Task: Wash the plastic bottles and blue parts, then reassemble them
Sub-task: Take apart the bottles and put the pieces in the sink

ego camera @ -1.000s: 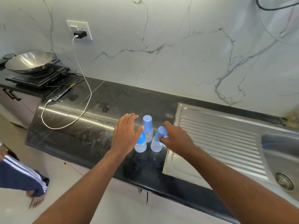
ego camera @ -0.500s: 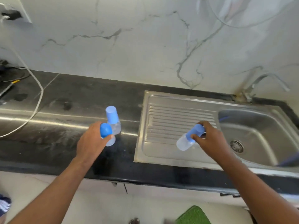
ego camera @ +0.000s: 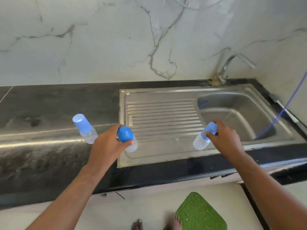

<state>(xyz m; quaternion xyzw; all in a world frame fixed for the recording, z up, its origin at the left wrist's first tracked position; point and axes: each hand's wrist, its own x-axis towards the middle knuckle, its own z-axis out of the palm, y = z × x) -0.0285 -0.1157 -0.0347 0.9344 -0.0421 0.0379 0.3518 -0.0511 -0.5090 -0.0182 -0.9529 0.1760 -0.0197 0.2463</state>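
Hands over a kitchen sink: the left hand [ego camera: 106,146] grips a blue-capped bottle [ego camera: 125,135] above the drainboard [ego camera: 162,117] edge. The right hand [ego camera: 227,140] pinches a second bottle [ego camera: 201,143] by its blue cap, tilted, base toward the left hand. A third bottle [ego camera: 85,128] stands on the counter [ego camera: 49,105] just left of the left hand.

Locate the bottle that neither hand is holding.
Head view, left of centre: the free bottle stands on the dark counter, just left of the left hand, short of the sink's drainboard.
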